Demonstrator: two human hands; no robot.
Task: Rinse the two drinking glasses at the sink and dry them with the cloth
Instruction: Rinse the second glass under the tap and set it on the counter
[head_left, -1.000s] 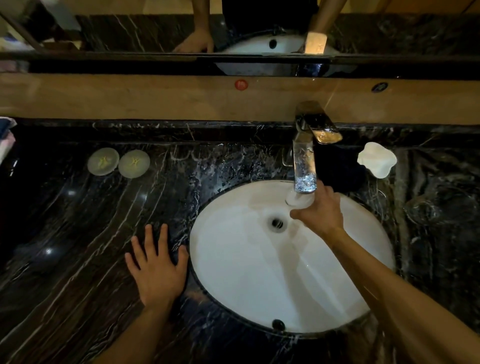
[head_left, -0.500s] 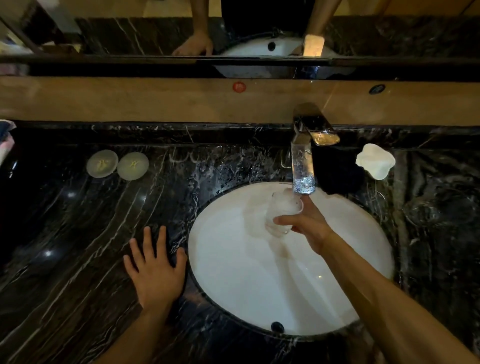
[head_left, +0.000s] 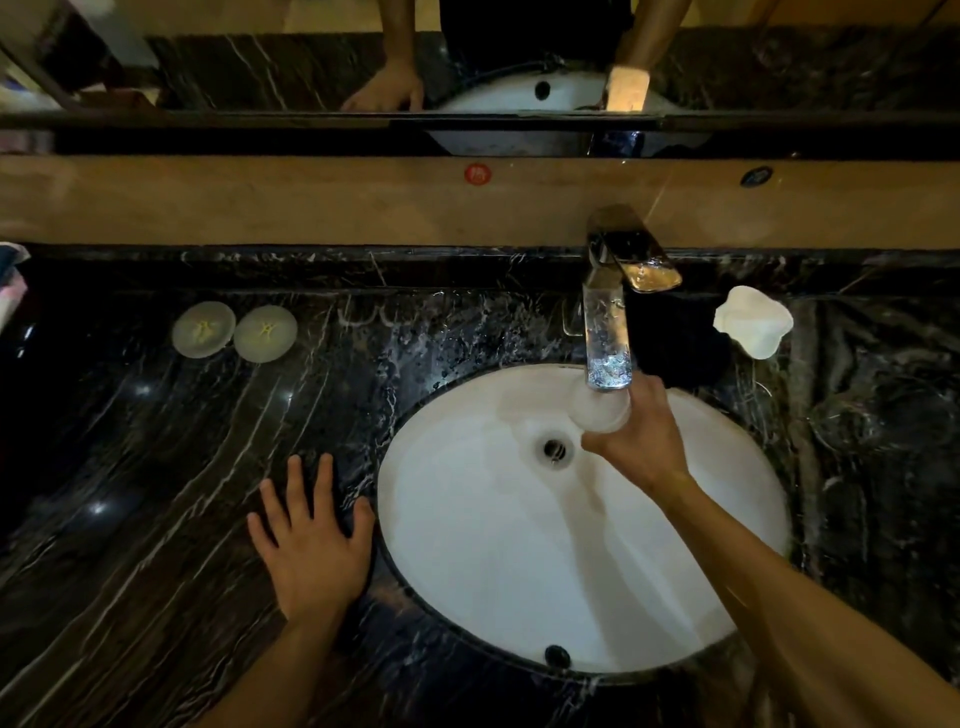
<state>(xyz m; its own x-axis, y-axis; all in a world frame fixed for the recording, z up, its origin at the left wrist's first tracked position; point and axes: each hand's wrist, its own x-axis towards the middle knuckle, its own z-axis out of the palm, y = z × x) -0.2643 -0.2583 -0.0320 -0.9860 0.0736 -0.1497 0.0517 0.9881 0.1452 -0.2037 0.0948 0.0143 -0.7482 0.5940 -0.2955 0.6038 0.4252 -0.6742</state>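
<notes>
My right hand (head_left: 641, 447) grips a clear drinking glass (head_left: 600, 410) over the white oval sink (head_left: 493, 561), right under the chrome faucet spout (head_left: 608, 348). The glass's mouth faces up toward the spout, just right of the drain (head_left: 555, 449). My left hand (head_left: 311, 545) lies flat with fingers spread on the black marble counter (head_left: 156, 519), left of the sink's rim. A white crumpled cloth (head_left: 753, 322) lies on the counter right of the faucet. I see only one glass.
Two round pale coasters (head_left: 203, 329) (head_left: 265, 333) lie side by side at the counter's back left. A wooden ledge (head_left: 311, 197) and a mirror run behind the faucet. Coloured fabric (head_left: 10, 291) shows at the far left edge.
My right hand tipped the glass down and left into the basin, then brought it back upright under the spout. My left hand stayed flat on the counter.
</notes>
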